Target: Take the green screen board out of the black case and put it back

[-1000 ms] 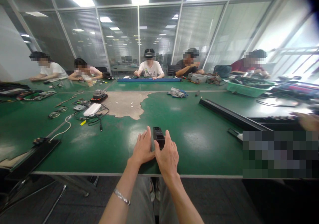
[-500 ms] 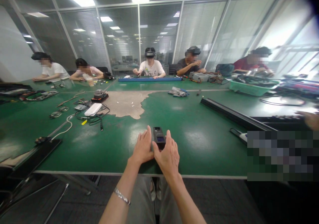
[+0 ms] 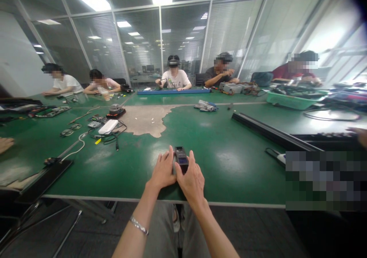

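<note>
A small dark handheld device (image 3: 181,156) with a little screen lies on the green table (image 3: 223,173) near its front edge. On its left side is my left hand (image 3: 164,170), fingers stretched out, holding nothing. My right hand (image 3: 191,175) rests at the near right side of the device, its fingers extended and its thumb beside the device's lower end. The two thumbs are close together just in front of the device. The near end of the device is partly hidden by my right hand.
A white box (image 3: 108,126) with black cables lies left of a bare patch (image 3: 143,120). Right are a long black bar (image 3: 269,129) and a green basket (image 3: 295,100). Several people sit across the table; other people's hands show at both side edges.
Another person's hand has come into view at the left edge. The view has shifted slightly. My hands keep nearly the same pose around the device.
</note>
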